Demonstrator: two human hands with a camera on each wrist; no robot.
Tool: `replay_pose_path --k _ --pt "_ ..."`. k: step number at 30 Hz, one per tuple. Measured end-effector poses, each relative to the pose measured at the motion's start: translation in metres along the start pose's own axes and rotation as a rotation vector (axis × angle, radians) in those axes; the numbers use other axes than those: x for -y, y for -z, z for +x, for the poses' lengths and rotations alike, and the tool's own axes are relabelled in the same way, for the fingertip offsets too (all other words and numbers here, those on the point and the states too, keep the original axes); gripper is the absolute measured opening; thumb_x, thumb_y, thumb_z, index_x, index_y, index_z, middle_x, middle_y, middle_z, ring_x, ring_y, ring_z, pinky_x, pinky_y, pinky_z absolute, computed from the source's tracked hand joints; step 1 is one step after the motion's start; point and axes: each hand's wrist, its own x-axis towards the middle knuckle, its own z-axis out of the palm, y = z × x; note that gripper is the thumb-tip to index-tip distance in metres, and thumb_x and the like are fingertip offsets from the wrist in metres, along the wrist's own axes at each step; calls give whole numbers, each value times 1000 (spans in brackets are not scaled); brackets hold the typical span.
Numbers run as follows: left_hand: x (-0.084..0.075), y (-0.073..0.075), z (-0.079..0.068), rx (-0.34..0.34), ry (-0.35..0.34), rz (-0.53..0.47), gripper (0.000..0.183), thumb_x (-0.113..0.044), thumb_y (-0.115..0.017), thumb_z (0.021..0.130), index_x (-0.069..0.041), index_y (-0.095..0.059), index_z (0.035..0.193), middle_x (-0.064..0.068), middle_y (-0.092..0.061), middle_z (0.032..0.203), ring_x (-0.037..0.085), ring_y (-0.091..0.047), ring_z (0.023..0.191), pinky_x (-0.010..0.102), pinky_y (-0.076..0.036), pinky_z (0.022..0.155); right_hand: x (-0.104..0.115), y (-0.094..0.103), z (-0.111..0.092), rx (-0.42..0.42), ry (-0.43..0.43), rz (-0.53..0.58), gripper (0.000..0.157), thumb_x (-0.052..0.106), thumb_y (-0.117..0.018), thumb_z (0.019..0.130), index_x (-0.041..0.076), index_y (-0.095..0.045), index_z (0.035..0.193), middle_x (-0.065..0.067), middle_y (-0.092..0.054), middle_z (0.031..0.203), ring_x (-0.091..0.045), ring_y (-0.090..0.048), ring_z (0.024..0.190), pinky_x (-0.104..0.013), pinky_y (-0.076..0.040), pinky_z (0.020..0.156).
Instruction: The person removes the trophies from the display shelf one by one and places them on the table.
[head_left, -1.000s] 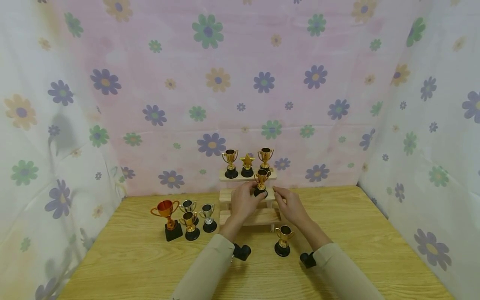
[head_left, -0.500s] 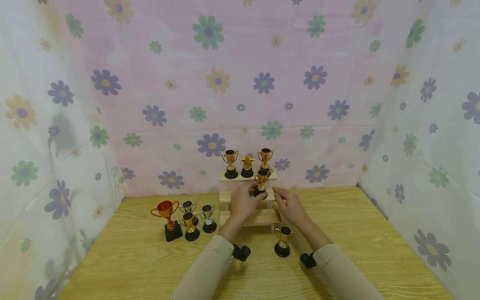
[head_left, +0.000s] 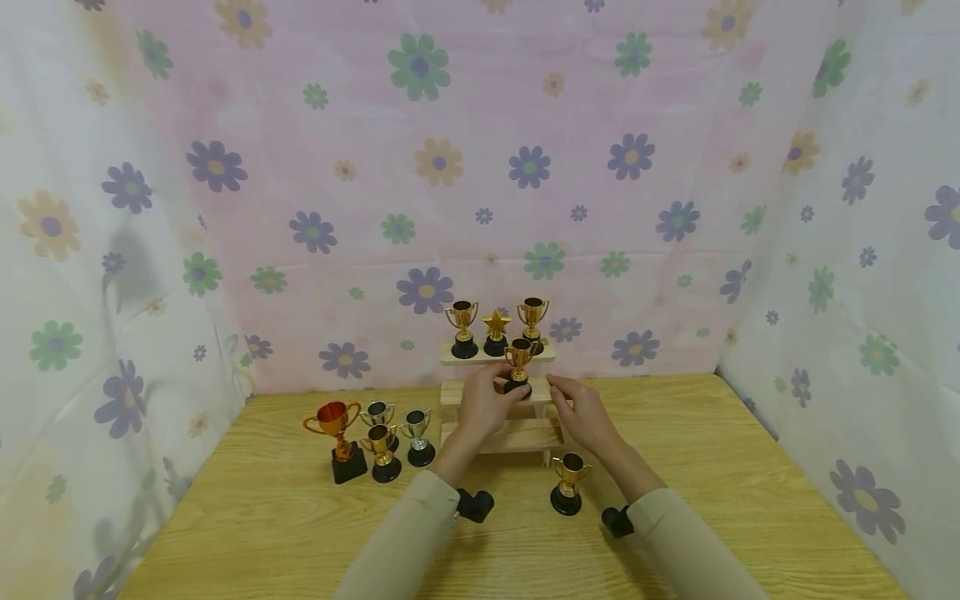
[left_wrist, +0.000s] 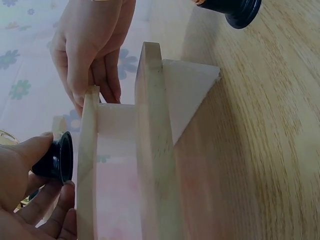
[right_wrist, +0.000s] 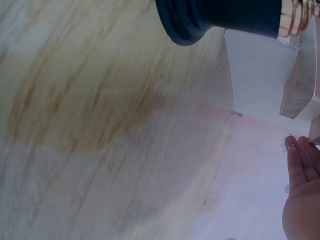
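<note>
My left hand [head_left: 482, 408] grips a small gold trophy cup [head_left: 519, 355] by its black base, holding it upright over the middle step of a three-tier wooden stand [head_left: 525, 435]. In the left wrist view a small gap shows between the black base [left_wrist: 65, 157] and the step's edge [left_wrist: 86, 165]. At the step's right end, my right hand [head_left: 585, 414] pinches the wood, thumb on one side and fingers on the other. On the top step stand a gold cup [head_left: 462, 321], a gold star trophy [head_left: 496, 327] and another gold cup [head_left: 532, 313].
Left of the stand are a larger red-orange trophy [head_left: 337, 429], a gold cup [head_left: 382, 446] and two silver cups [head_left: 418, 433]. One more gold cup [head_left: 571, 477] stands in front, between my forearms. Flowered cloth [head_left: 480, 167] hangs behind the wooden table [head_left: 262, 533].
My left hand has shifted slightly left with the gold trophy cup. The right hand stays at the step's end.
</note>
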Motion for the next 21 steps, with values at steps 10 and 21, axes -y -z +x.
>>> replay_pose_path --k 10,21 --pt "-5 12 -6 -7 -61 -9 32 -23 -81 91 -10 -74 120 7 -72 113 14 -62 80 31 -53 70 0 0 1 0 -11 7 37 11 -52 108 -6 -58 140 -24 -61 138 -38 -66 118 -53 -54 95" --pt "-9 19 -15 8 -99 -2 27 -21 -81 90 -11 -75 114 5 -73 110 16 -63 76 27 -52 67 -2 -1 0 1 -7 8 37 12 -51 108 -6 -57 140 -24 -61 138 -38 -65 119 -53 -54 96"
